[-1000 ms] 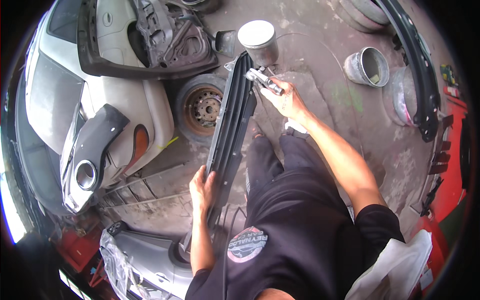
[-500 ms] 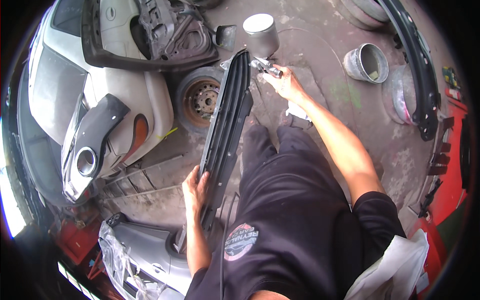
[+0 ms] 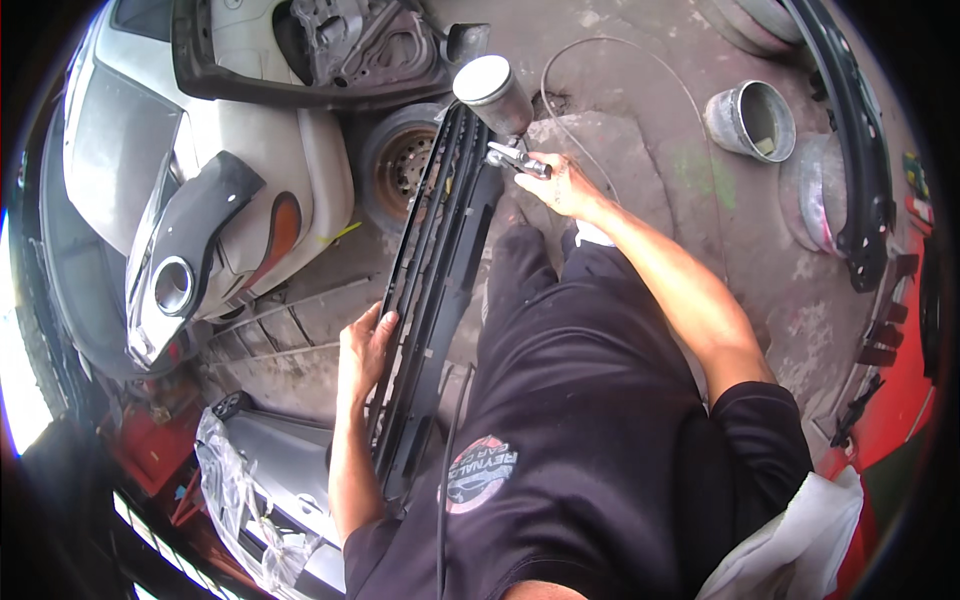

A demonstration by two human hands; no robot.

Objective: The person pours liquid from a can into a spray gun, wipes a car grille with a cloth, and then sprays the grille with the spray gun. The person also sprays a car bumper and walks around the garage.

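Observation:
A long black slatted car grille [image 3: 432, 270] slants from near my waist up toward the floor ahead. My left hand [image 3: 362, 350] is closed on its left edge at the lower part, thumb on top. In my right hand [image 3: 568, 187] is a spray gun [image 3: 497, 97] with a silver cup and a whitish lid, the fingers wrapped around its metal body. The gun is by the grille's far end, and its cup overlaps that end in view. Whether gun and grille touch, I cannot tell.
Left stand a silver car body [image 3: 240, 150], a loose dark fender piece with a lamp ring [image 3: 215, 205] and a wheel [image 3: 378, 190]. A thin hose [image 3: 620, 42] curves over the floor. Right are a grey bucket [image 3: 716, 125] and a long black bumper part [image 3: 868, 200]. Plastic-wrapped panels [image 3: 240, 500] lie lower left.
The grille has turned about its length, so more of its openings show. My left hand has shifted left and up with it. The spray gun has moved left and slightly nearer.

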